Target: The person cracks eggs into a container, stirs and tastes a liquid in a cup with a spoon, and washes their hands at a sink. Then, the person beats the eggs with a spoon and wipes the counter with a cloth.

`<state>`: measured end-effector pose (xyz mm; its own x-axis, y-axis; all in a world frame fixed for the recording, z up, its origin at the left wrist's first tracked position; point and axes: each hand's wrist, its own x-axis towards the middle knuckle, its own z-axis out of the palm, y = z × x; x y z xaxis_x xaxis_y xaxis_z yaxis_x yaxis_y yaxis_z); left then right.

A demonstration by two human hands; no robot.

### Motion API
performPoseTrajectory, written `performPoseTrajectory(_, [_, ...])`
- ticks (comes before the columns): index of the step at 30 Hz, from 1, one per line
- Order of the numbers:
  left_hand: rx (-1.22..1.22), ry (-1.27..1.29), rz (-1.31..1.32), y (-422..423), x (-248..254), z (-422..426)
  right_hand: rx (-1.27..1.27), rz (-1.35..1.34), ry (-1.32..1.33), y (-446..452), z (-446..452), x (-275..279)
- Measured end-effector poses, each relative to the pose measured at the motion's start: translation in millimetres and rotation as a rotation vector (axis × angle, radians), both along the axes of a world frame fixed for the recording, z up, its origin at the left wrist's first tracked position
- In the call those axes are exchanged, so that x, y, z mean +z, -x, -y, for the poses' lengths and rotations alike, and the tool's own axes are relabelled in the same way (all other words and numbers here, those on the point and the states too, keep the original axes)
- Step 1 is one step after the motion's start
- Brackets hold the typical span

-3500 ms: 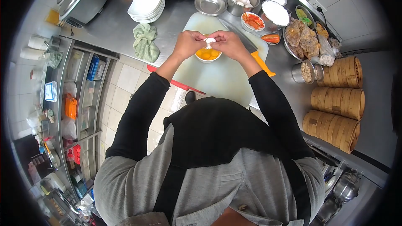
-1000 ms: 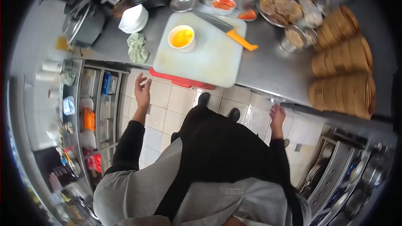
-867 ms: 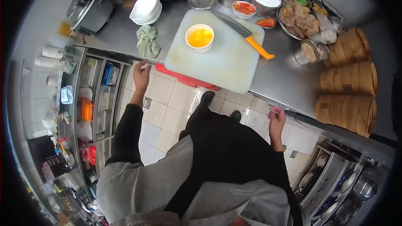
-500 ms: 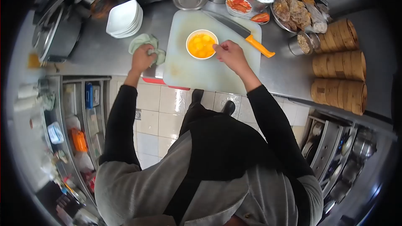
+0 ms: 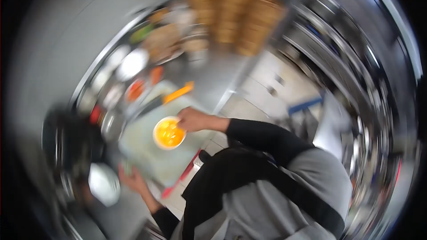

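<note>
My right hand (image 5: 193, 120) pinches the rim of a small white bowl (image 5: 155, 140). Several bright orange-yellow egg yolks (image 5: 169, 134) lie in the bowl, which is over the pale cutting board (image 5: 138, 144). My left hand (image 5: 134, 181) is at the board's left side, smeared by motion. A small patch of green cloth (image 5: 128, 168) shows at its fingers; the rest of the cloth is hard to make out. A knife with an orange handle (image 5: 179, 93) lies along the board's far edge.
White stacked dishes (image 5: 104, 184) stand left of my left hand. Beyond the board are a bowl of red strips (image 5: 135, 90), a bowl of white stuff (image 5: 133, 64) and a metal dish (image 5: 112, 124). Bamboo steamers (image 5: 231, 13) stand at the back. A dark pan (image 5: 69, 140) is far left.
My view has swung round to the right and blurred. My right hand has gone from beside the bowl's rim to gripping it. My left hand stays by the cloth.
</note>
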<state>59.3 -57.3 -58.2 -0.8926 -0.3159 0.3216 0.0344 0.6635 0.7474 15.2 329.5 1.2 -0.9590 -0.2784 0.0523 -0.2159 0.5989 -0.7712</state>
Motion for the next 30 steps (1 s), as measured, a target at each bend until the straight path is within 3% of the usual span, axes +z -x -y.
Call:
performPoseTrajectory(1, [-0.122, -0.096, -0.084, 12.2, 7.1, -7.5, -0.088, -0.034, -0.01, -11.8, -17.4, 3.0])
performPoseTrajectory(2, [-0.226, -0.017, -0.255, 15.2, 11.3, -17.6, -0.193, 0.096, -0.019, -39.1, -33.2, 21.3])
performPoseTrajectory(4, [-0.281, -0.044, -0.057, 21.4, 40.8, -71.3, -0.311, 0.06, -0.04, -70.4, -70.2, 29.2])
performPoseTrajectory(9, [-0.858, -0.279, 0.071, 22.0, 47.5, -199.7, -0.805, 0.029, -0.054, -214.8, -168.2, 55.9])
performPoseTrajectory(11, [-1.038, -0.351, 0.077, 33.4, 14.8, -243.3, -0.985, -0.155, -0.193, -273.6, -206.0, 10.9])
performPoseTrajectory(12, [-1.12, -0.343, 0.126, 25.5, 21.5, -278.2, -0.962, -0.096, -0.152, -308.0, -233.4, -26.7])
performPoseTrajectory(13, [-1.201, -0.334, 0.177, 17.0, 29.3, -310.1, -0.785, -0.403, -0.589, -352.1, -249.3, -22.6])
performPoseTrajectory(14, [-1.28, -0.324, 0.231, 6.8, 37.6, -340.2, -0.728, -0.319, -0.946, -389.1, -266.3, -18.5])
performPoseTrajectory(15, [-1.311, -0.308, 0.192, 2.0, 37.9, -362.6, -1.007, -0.014, -0.359, -404.7, -276.1, -3.7])
performPoseTrajectory(16, [-1.34, -0.294, 0.152, -3.5, 38.2, -387.6, -1.374, 0.125, 0.229, -420.3, -288.1, 12.3])
performPoseTrajectory(18, [-1.322, -0.264, 0.236, -18.9, 45.4, -409.3, -1.584, 0.233, 0.215, -466.3, -320.2, 19.4])
performPoseTrajectory(21, [-1.516, -0.215, 0.248, -59.5, 2.8, -493.7, -1.618, 0.15, -0.113, -554.3, -367.5, -12.8])
performPoseTrajectory(22, [-1.533, -0.3, 0.415, -81.3, 7.0, -510.8, -1.509, 0.157, -0.254, -571.7, -371.6, 9.0])
performPoseTrajectory(24, [-1.597, -0.309, 0.507, -82.0, -17.6, -508.6, -1.787, 0.204, -0.223, -592.7, -371.6, -15.7])
performPoseTrajectory(25, [-1.621, -0.211, 0.503, -77.0, -30.1, -504.9, -1.77, 0.151, -0.215, -597.7, -362.1, -4.8])
performPoseTrajectory(26, [-1.669, -0.192, 0.545, -69.3, -37.3, -497.4, -1.86, 0.263, -0.19, -595.7, -359.0, -9.7])
performPoseTrajectory(30, [-1.724, -0.003, 0.681, -131.4, -30.2, -550.0, -1.971, 0.255, -0.011, -683.1, -397.6, -19.0])
